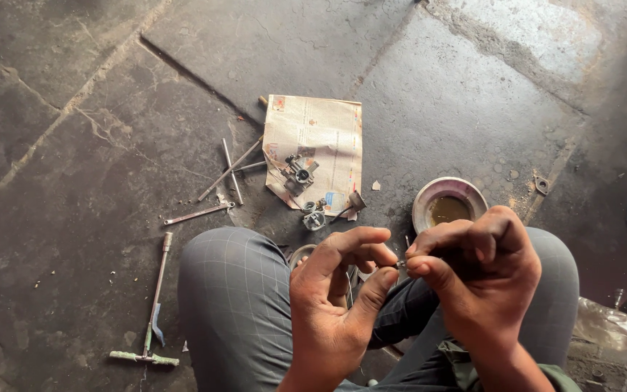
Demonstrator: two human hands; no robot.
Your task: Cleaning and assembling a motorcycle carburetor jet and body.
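My left hand and my right hand meet above my knees, fingertips pinched together on a small metal part. The part is tiny and mostly hidden by the fingers. On the stone floor ahead lies a sheet of newspaper with a metal carburetor body on it. Smaller metal pieces sit at the paper's near edge.
A round metal bowl of brownish liquid stands right of the paper. Long socket wrenches and rods lie left of it, a T-handle tool nearer left. A clear plastic bottle lies at far right.
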